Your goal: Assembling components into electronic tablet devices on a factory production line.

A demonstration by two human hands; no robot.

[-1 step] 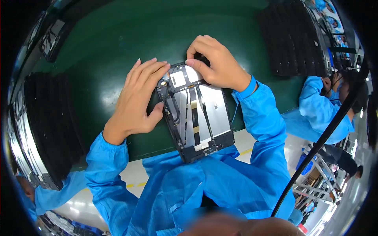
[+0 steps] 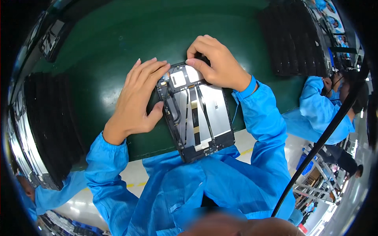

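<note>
Blue-sleeved and unmoved, left hand (image 2: 134, 104) spreads its fingers (image 2: 151, 73) against an opened tablet (image 2: 214, 108), right hand (image 2: 223, 66) pinching its top edge.

Crowded flanks, glossy middle

Green tabletop (image 2: 118, 23), shiny, pale glare left of centre. Tall black stack (image 2: 55, 118) at left, silvery panels (image 2: 28, 129) along outer side. Second black stack (image 2: 289, 39), upper right. Upper left: lone silver-and-black device (image 2: 52, 37), tilted. Far right: seated co-worker (image 2: 323, 110) in blue; beyond, dark-clothed person (image 2: 341, 157) bent near blue bin (image 2: 303, 163). Pale floor (image 2: 245, 141), yellow line (image 2: 246, 151). Black cable (image 2: 315, 150) slanting across lower right.
</note>
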